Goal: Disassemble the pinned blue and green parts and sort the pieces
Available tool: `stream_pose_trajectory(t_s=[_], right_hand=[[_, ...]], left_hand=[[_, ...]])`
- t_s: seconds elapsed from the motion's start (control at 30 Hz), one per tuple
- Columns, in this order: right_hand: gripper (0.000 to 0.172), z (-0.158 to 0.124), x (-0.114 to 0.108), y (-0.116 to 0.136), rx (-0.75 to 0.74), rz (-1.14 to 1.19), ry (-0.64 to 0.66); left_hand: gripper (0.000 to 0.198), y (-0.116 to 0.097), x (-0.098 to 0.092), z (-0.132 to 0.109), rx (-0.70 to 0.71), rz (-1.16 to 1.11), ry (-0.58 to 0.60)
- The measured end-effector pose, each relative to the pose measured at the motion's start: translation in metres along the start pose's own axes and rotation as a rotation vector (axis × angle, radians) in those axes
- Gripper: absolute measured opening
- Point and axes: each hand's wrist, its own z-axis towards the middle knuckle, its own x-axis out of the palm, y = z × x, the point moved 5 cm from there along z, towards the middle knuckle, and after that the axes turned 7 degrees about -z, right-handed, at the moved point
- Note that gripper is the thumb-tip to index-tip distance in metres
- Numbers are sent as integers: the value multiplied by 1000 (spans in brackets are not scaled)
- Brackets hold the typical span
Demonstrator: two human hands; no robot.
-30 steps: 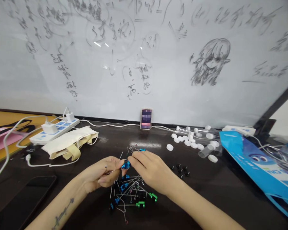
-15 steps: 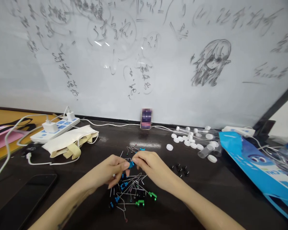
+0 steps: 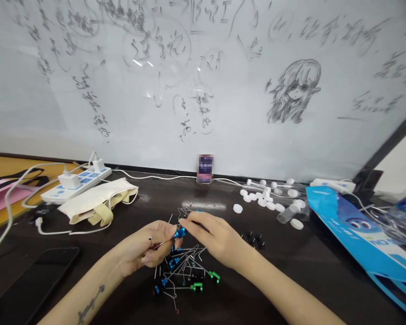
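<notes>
My left hand (image 3: pixel 157 241) pinches a small blue metal fitting (image 3: pixel 180 233) between thumb and fingers, and a thin wire runs back across the palm. From the right, my right hand (image 3: pixel 213 232) reaches over it, fingertips together at the fitting's upper side; what they grip there is hidden. Below both hands lies a tangle of bent wire rods (image 3: pixel 186 266) with small coloured rings at their ends. Among them are other blue fittings (image 3: pixel 174 262) and a green fitting (image 3: pixel 196 287). Another few wires lie just behind the hands.
Small black screw-like parts (image 3: pixel 255 239) lie right of my hands. Beyond them are white caps (image 3: pixel 262 202) and clear tubes (image 3: pixel 286 214). A blue bag (image 3: pixel 341 221) is at right. Left are a black phone (image 3: pixel 37 280), a cream pouch (image 3: pixel 96 201) and a power strip (image 3: pixel 84 180).
My left hand has turned, showing more of the palm side and the wire across it. My right fingers have shifted slightly left over the blue fitting. The view has moved a little.
</notes>
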Motion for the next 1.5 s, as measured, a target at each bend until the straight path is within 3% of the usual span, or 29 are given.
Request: stream_pose_trajectory(t_s=[0.2,0.43,0.5,0.63,0.83,0.97,1.03,1.1,1.2,1.3,1.4,1.5], right_hand=[[35,-1,8,-3,72,170,140],[23,-2,22,-13,384,429,276],[19,-6,33,-18,419,417,286],[18,-12,44,-26,471,300,273],[24,-2,2,10,403,260,177],[33,-30,-17,57,197,217,210],[39,-54,-13,82,41,202,247],[27,-78,0,98,-39,193,364],[32,-95,17,96,29,177,510],[37,-92,27,76,186,170,615],[32,-76,34,63,276,68,556],[31,-60,53,72,268,-17,498]], left_hand=[[34,-2,-1,-2,56,37,-33],[26,-4,5,-2,54,198,-66],[27,-2,1,2,93,231,-137],[29,0,-14,10,295,250,-400],[30,-3,-20,10,468,300,-513],[31,-5,-25,7,492,310,-539],[30,-6,-28,7,496,330,-538],[30,-6,-29,8,488,344,-527],[29,-7,-28,9,469,343,-505],[28,-9,-26,9,453,343,-500],[27,-14,-26,7,429,407,-510],[25,-20,-25,5,425,520,-513]])
